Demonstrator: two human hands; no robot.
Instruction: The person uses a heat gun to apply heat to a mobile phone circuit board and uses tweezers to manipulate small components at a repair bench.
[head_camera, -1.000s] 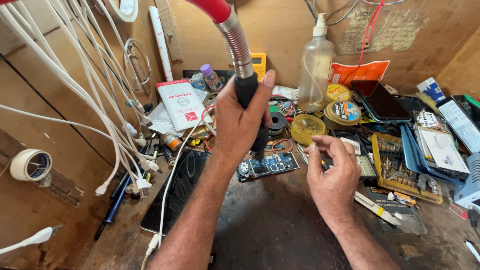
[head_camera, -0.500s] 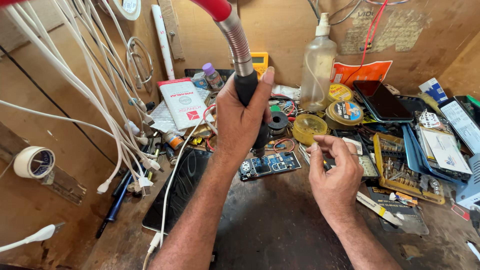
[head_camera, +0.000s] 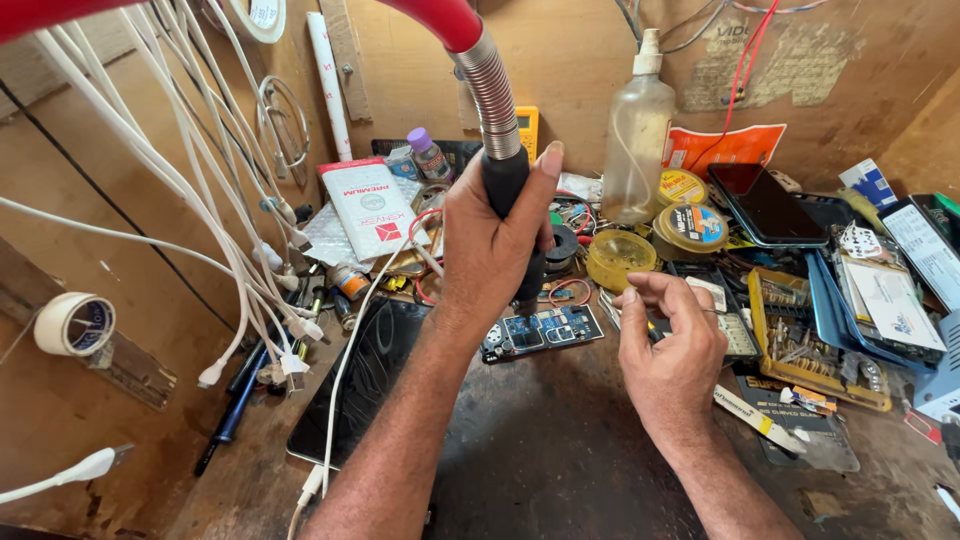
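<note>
My left hand (head_camera: 492, 250) grips the black handle of a hot-air tool (head_camera: 508, 185), whose ribbed metal hose rises to a red tube at the top. The nozzle points down at a small blue circuit board (head_camera: 545, 331) lying on the dark workbench. My right hand (head_camera: 668, 345) hovers just right of the board with fingers pinched on a thin pair of tweezers (head_camera: 612, 306), whose tips reach toward the board's right end.
A black phone (head_camera: 362, 375) lies left of the board. White cables (head_camera: 200, 200) hang at the left, with a tape roll (head_camera: 74, 324). Behind stand a plastic bottle (head_camera: 638, 135), yellow tins (head_camera: 620, 258), a white packet (head_camera: 368, 205), and phones and parts trays (head_camera: 810, 340) at right.
My right hand has shifted slightly closer to the board's right end. The left hand keeps the hot-air tool over the board, almost still.
</note>
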